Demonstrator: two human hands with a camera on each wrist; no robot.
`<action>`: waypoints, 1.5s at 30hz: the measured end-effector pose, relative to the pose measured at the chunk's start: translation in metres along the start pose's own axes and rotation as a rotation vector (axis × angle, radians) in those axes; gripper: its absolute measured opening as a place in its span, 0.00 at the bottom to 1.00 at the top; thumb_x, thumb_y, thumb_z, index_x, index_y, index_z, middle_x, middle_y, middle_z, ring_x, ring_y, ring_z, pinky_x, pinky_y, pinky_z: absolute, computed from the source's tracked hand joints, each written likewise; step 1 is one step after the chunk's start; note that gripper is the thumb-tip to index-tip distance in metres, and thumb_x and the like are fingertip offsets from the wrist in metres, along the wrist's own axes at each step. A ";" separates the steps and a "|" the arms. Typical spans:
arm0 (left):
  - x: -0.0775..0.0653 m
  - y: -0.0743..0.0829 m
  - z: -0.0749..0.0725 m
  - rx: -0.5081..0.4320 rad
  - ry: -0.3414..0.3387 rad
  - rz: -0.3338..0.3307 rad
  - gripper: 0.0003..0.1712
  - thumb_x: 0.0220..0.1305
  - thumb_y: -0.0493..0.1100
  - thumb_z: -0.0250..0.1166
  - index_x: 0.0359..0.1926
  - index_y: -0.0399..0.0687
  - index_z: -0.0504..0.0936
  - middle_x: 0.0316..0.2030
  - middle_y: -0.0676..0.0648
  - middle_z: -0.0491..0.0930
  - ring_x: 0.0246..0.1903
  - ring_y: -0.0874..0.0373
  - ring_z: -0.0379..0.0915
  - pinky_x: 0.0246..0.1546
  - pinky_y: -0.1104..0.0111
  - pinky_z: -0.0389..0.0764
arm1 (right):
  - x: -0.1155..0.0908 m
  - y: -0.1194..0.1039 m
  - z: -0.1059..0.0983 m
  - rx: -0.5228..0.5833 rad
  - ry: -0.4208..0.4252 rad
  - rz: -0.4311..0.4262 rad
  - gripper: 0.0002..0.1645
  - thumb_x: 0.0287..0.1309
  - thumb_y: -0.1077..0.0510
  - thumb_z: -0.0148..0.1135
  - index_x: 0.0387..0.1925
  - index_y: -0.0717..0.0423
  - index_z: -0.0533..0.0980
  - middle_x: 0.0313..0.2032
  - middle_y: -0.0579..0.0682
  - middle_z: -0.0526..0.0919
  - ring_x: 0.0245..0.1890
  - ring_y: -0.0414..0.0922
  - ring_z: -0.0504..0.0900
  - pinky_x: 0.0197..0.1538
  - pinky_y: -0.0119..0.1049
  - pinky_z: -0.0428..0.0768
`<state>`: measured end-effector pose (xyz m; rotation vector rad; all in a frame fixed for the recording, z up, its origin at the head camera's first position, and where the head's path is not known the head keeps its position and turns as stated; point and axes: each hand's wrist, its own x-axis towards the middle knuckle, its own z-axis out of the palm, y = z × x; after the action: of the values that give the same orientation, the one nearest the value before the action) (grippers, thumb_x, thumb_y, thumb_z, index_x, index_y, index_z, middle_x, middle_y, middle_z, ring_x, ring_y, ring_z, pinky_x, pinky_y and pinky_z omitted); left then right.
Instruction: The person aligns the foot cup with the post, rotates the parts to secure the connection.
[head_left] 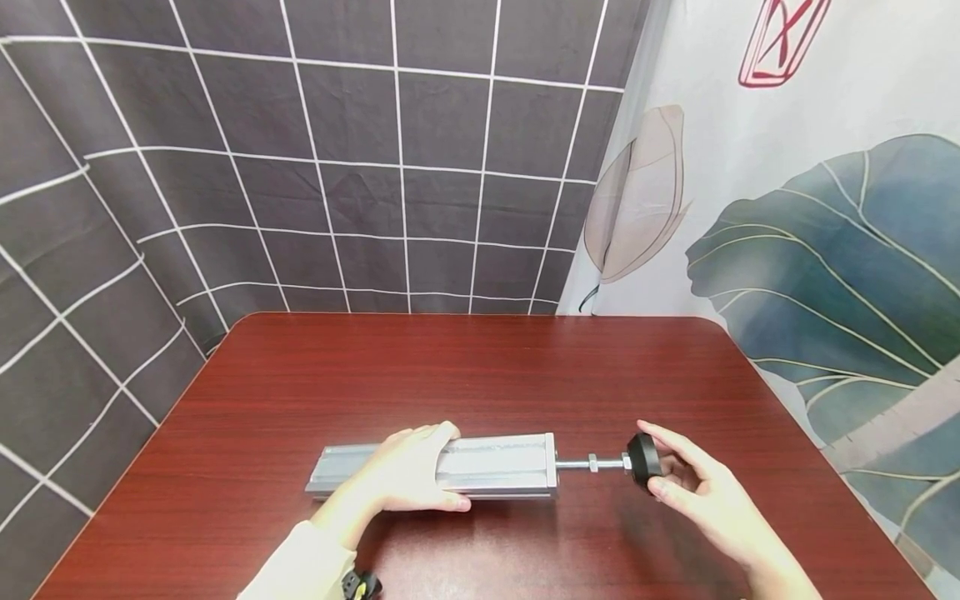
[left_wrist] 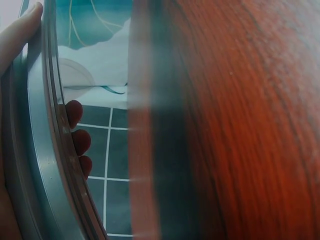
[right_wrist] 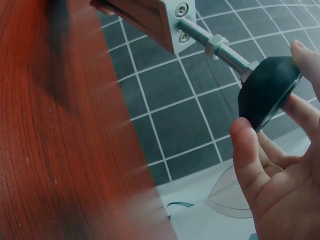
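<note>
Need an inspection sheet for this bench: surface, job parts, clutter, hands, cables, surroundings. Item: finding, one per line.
Surface: reddish-brown wood-grain table, glossy, with rounded far corners.
Metal profile: long and grooved, with an end plate on its right end.
Threaded rod: runs from the end plate to the black foot; a nut sits partway along.
Black foot: at the rod's outer end.
Clutter: nothing seen.
Left hand: grips the profile.
Right hand: holds the foot between thumb and fingers.
Cables: nothing seen.
Surroundings: dark gridded sheet behind and left; pale leaf-print sheet at right.
</note>
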<state>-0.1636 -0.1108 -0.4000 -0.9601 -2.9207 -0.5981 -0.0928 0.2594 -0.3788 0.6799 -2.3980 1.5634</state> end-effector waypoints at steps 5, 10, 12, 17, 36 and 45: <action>0.000 -0.001 0.001 0.006 0.001 -0.003 0.44 0.34 0.72 0.69 0.49 0.54 0.71 0.40 0.54 0.78 0.39 0.57 0.74 0.41 0.59 0.72 | 0.002 0.000 0.001 0.010 -0.004 0.057 0.33 0.53 0.75 0.56 0.62 0.61 0.66 0.40 0.43 0.77 0.24 0.42 0.76 0.26 0.35 0.76; -0.001 -0.002 0.001 0.006 0.003 -0.005 0.44 0.33 0.72 0.69 0.49 0.54 0.72 0.40 0.54 0.78 0.39 0.57 0.74 0.41 0.59 0.71 | 0.003 -0.002 -0.002 0.024 -0.059 0.063 0.38 0.53 0.74 0.56 0.66 0.59 0.60 0.48 0.42 0.76 0.37 0.40 0.79 0.35 0.32 0.78; -0.001 -0.002 0.002 0.005 0.005 -0.006 0.44 0.33 0.72 0.69 0.49 0.54 0.72 0.40 0.55 0.78 0.39 0.58 0.74 0.41 0.59 0.71 | 0.002 -0.002 -0.005 0.012 -0.080 0.034 0.44 0.50 0.75 0.59 0.69 0.59 0.55 0.54 0.42 0.73 0.44 0.38 0.77 0.42 0.29 0.76; -0.001 -0.002 0.001 0.002 0.004 -0.003 0.43 0.34 0.71 0.69 0.49 0.54 0.71 0.41 0.54 0.78 0.40 0.58 0.74 0.42 0.59 0.70 | 0.001 0.003 -0.009 -0.006 -0.115 -0.068 0.53 0.41 0.79 0.65 0.69 0.64 0.51 0.63 0.47 0.64 0.53 0.37 0.72 0.51 0.24 0.69; -0.002 -0.003 0.001 -0.004 -0.033 -0.018 0.43 0.34 0.72 0.69 0.49 0.54 0.71 0.41 0.55 0.78 0.41 0.58 0.74 0.45 0.58 0.70 | 0.000 -0.001 -0.003 -0.022 -0.123 0.020 0.38 0.48 0.76 0.62 0.62 0.60 0.63 0.45 0.45 0.73 0.36 0.41 0.78 0.36 0.30 0.76; 0.001 -0.001 -0.001 -0.017 -0.030 -0.017 0.43 0.34 0.73 0.68 0.49 0.54 0.71 0.42 0.55 0.78 0.41 0.57 0.74 0.45 0.58 0.70 | 0.005 0.000 -0.002 -0.020 -0.042 0.011 0.36 0.48 0.76 0.61 0.60 0.56 0.67 0.38 0.46 0.76 0.28 0.41 0.75 0.27 0.33 0.72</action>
<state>-0.1652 -0.1114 -0.3998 -0.9549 -2.9580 -0.6161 -0.0976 0.2600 -0.3759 0.7036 -2.4488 1.5418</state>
